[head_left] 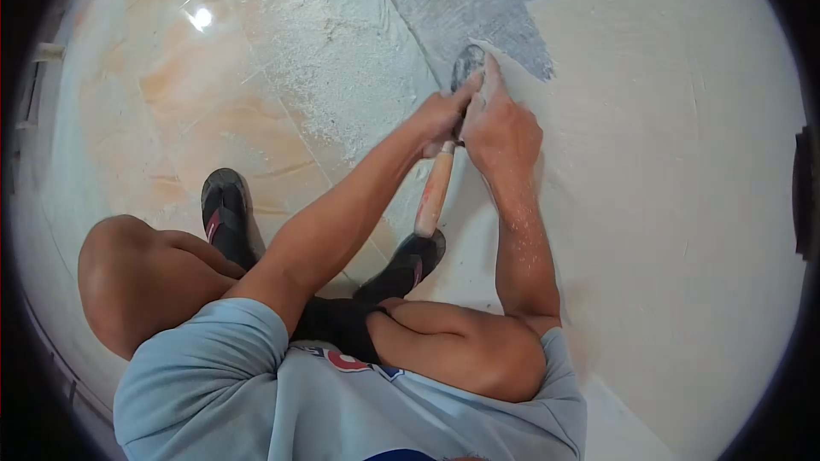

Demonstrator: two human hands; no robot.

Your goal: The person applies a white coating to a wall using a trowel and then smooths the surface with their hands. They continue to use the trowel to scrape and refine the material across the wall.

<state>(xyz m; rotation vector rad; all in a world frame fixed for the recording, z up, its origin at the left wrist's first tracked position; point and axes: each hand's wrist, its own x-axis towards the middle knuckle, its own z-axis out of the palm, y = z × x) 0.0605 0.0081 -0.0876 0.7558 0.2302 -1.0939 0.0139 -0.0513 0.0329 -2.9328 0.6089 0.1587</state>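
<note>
A trowel [435,189] with a pale, red-smeared wooden handle points down toward my feet. Its grey metal blade [467,63] lies near the corner where the floor meets the wall. My left hand [441,119] is closed around the trowel just above the handle, by the neck. Against the blade's other side is my right hand [501,126], closed on the trowel with the index finger stretched along the blade edge. Fingers hide the middle of the trowel. Pale specks dot my right forearm.
A cream-coated wall [649,137] fills the right side, with a rough grey patch [487,0] at the top. White crumbs and dust [320,51] lie along the wall's foot on orange-marbled floor tiles [188,94]. My dark shoes [227,215] are close below the trowel.
</note>
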